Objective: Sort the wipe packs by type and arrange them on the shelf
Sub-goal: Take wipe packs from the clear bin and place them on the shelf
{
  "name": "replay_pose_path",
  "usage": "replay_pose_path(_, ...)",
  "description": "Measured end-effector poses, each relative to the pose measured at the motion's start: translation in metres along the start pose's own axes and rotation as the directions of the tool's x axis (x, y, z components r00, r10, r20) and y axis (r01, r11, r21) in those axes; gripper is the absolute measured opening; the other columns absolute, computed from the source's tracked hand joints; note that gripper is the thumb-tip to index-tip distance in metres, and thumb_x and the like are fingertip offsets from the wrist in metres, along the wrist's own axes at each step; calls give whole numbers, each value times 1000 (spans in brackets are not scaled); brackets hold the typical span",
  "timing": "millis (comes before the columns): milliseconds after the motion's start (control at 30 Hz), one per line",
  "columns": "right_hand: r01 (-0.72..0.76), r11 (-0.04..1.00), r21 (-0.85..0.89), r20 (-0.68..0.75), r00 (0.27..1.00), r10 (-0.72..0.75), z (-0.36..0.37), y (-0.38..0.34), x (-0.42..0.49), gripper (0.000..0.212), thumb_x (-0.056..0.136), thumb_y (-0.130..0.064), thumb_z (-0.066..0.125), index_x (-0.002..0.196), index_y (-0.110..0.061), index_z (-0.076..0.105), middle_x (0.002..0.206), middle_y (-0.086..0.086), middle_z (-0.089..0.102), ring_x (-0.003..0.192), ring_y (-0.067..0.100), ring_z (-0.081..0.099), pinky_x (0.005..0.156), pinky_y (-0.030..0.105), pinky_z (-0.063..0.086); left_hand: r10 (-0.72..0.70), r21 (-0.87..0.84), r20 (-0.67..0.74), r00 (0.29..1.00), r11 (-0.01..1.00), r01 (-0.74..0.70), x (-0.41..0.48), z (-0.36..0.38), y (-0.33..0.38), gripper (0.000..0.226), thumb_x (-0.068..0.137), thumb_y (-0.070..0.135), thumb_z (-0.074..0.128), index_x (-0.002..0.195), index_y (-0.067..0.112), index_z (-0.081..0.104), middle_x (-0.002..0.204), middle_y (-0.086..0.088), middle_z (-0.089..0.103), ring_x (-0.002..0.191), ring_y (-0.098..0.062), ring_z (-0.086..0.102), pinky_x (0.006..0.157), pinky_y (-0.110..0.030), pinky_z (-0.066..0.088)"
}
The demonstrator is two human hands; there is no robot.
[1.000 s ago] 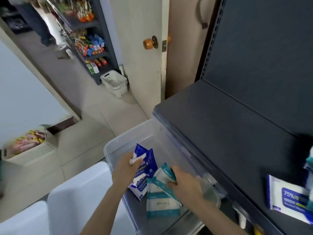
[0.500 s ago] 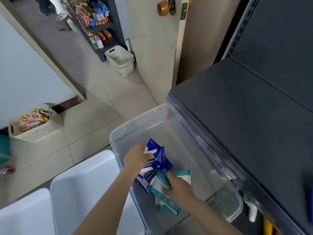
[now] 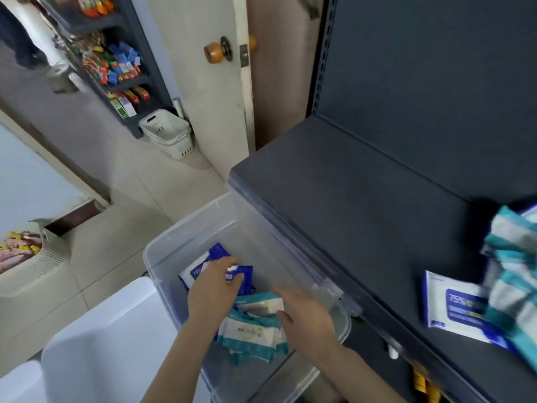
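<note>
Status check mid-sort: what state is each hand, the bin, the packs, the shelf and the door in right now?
left hand: gripping blue wipe packs inside the bin.
right hand: at the teal wipe packs; grip unclear.
clear bin: lidless, holding both pack types.
shelf: mostly bare.
blue-white pack: lying flat on the shelf.
teal stack: on the shelf, blurred.
door: open.

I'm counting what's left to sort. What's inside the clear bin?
In the bin: blue packs under the left hand, teal packs beside the right hand. Whatever lies beneath the hands and the top packs is covered, so no count.
</note>
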State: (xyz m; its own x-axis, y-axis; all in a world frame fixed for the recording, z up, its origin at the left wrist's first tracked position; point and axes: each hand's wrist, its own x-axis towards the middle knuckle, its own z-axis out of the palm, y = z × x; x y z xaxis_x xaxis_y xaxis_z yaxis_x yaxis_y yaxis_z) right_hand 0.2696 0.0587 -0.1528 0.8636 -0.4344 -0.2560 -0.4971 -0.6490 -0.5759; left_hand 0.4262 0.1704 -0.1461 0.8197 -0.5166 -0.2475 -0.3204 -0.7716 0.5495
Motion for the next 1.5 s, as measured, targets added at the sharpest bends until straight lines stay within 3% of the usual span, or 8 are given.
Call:
replay_pose_path(100,46,999,18,-115,992,-43,-28,6,-37,49,84,-34,37,131,-30,52,121,-5,62,107,17,58,87,28,47,121,-58,-32,992,991,-123,-28,5,31,30,89,26,63,119,23,63,114,5,65,104,-14,61,87,-33,49)
replay_pose_path(300,54,991,123,-491,871,13,-97,34,-114,40,73,-14,63,109,-33,61,102,-16,69,92,2,63,77,15,49,378,-59,-66,923,922,-382,-77,23,119,27,87,28,68,113,28,67,105,15,67,96,-5,63,81,-24,48)
replay_pose_path(600,-176,969,174,-637,730,247,-173,116,-218,34,82,-9,67,109,-31,67,104,-20,65,96,3,62,79,11,43,673,-97,73,736,739,-666,-141,82,259,29,89,28,62,118,34,63,109,22,61,97,5,56,78,-11,42)
replay_pose_path(867,-479,854,204,-595,632,497,-211,190,-319,36,86,-18,65,117,-35,60,120,-15,61,109,10,57,82,23,46,813,131,367,452,436,-890,-167,135,352,57,91,39,58,142,24,38,144,7,42,136,-12,31,110,-26,28)
replay_pose_path(1033,-646,763,30,-503,649,570,-202,218,-353,52,79,-36,68,127,-32,52,122,-10,56,114,16,53,88,29,42,709,418,493,504,315,-852,-166,160,379,72,86,50,61,143,18,31,144,-3,38,137,-22,30,117,-40,20)
replay_pose_path(1200,-661,747,-73,-591,632,502,-184,235,-352,70,25,-39,93,89,-23,69,78,-7,62,70,21,65,61,32,53,635,523,526,566,283,-804,-163,170,383,72,82,49,65,137,15,34,138,-6,41,132,-25,35,117,-44,19)
replay_pose_path(1300,-660,740,-128,-560,664,495,-184,240,-349,63,22,-45,88,79,-24,69,70,-8,60,65,20,61,65,33,52,615,527,525,588,308,-792,-163,169,383,62,81,50,67,126,14,46,129,-4,47,120,-22,44,101,-35,37)
replay_pose_path(1500,-577,801,-158,-573,714,402,-198,231,-340,46,25,-44,88,63,-30,65,64,-10,56,63,16,56,60,29,49,676,532,461,575,307,-789,-170,164,375,49,85,52,60,119,18,48,120,1,54,114,-19,47,90,-32,37)
